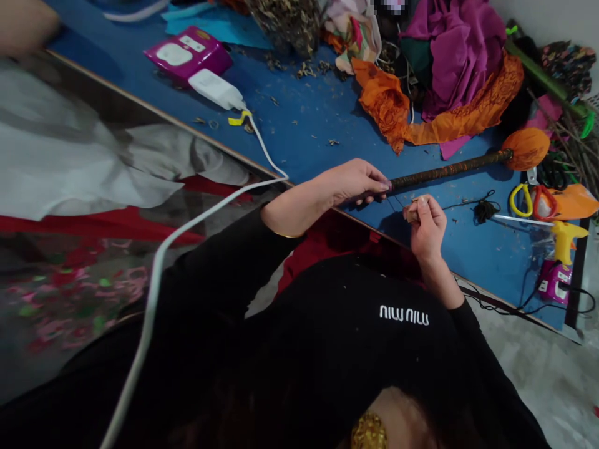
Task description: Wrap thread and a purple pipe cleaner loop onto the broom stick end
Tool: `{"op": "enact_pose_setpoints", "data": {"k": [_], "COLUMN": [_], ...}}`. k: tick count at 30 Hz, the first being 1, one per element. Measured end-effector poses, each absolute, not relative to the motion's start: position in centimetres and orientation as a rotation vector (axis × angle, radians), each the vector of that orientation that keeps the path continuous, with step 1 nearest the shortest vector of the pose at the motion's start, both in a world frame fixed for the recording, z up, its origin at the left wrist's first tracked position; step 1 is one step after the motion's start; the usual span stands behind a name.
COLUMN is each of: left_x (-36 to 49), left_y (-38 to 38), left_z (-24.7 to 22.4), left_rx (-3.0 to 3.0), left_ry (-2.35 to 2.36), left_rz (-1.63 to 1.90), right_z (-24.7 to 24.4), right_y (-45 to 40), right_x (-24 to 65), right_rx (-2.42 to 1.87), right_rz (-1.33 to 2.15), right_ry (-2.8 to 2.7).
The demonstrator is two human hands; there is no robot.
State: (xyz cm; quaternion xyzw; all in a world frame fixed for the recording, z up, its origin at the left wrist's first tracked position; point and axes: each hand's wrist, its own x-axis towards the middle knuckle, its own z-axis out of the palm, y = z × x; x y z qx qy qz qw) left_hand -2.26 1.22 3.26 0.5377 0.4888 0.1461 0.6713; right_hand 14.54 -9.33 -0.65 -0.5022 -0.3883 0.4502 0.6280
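My left hand [358, 181] is closed around the near end of a dark wrapped stick [449, 170]. At the stick's far end sits a round orange cloth head [528, 149]. Fingers pinched together, my right hand [427, 223] grips a dark thread [461, 204] just below the stick. One stretch of the thread runs up to the stick by my left fingers; another trails right to a small tangled black bundle [485, 211] on the blue table [309, 118]. What else may be inside the right pinch is hidden.
Scissors with yellow and red handles [533, 201], a yellow glue gun [564, 240] and a purple socket box [555, 280] are at the right. Orange cloth [384, 103] and magenta cloth [461, 50] lie behind. A white cable [159, 262] crosses from a purple power strip [187, 55] over my left arm.
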Motion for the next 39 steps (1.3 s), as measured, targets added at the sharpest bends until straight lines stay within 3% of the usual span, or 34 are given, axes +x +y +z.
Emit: {"op": "enact_pose_setpoints", "data": {"k": [26,39], "left_x": [-1.5,-1.4], "left_y": [0.1,0.4], "left_z": [4.1,3.5], "left_rx": [1.501,1.502], "left_ry": [1.15,1.123], "left_rz": [0.308,0.36], "right_z": [3.9,5.8], "right_y": [-4.7,-0.6], "right_x": [13.2,14.9], "right_rx": [-1.127,-1.062], "right_rz": [0.944,1.254], "right_ry": [-1.313,-1.451]}}
